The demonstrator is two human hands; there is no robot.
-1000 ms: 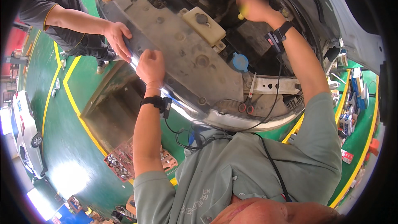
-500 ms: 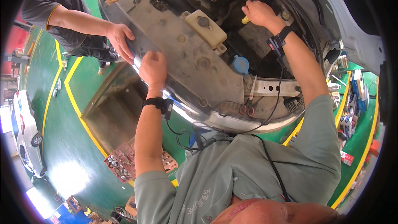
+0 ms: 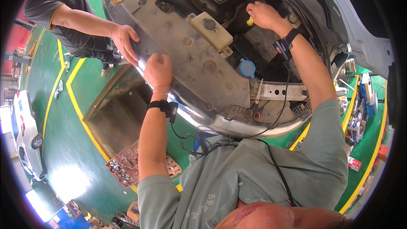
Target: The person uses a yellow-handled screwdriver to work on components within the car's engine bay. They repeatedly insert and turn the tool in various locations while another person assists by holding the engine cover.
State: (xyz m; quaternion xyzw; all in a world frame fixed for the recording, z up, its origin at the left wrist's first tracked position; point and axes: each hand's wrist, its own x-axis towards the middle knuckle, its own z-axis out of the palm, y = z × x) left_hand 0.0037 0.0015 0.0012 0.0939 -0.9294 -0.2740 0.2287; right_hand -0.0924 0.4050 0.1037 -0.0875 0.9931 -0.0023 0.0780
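Observation:
My right hand (image 3: pixel 266 15) is over the engine bay, its fingers closed on a small yellow handle (image 3: pixel 250 20); whatever it joins to is hidden. On the front edge of the dark cover panel (image 3: pixel 190 63) rests my left hand (image 3: pixel 158 71), curled into a loose fist with its fingertips out of sight. Between my hands sits a cream plastic tank (image 3: pixel 212 34) with a black cap. A blue round cap (image 3: pixel 246 67) is closer to me, and scissors (image 3: pixel 256 106) with red-and-black handles lie near the front edge.
A co-worker's hand (image 3: pixel 125 42) touches the car's front edge at left. Below it, a pit (image 3: pixel 116 114) opens in the green floor. A tool case (image 3: pixel 125 167) stands beside my left arm. The raised hood (image 3: pixel 364 44) is at right. A black cable (image 3: pixel 280 116) hangs from my right wrist.
My right hand has shifted very slightly left with the yellow handle. The left hand has barely moved, and the view has shifted a little.

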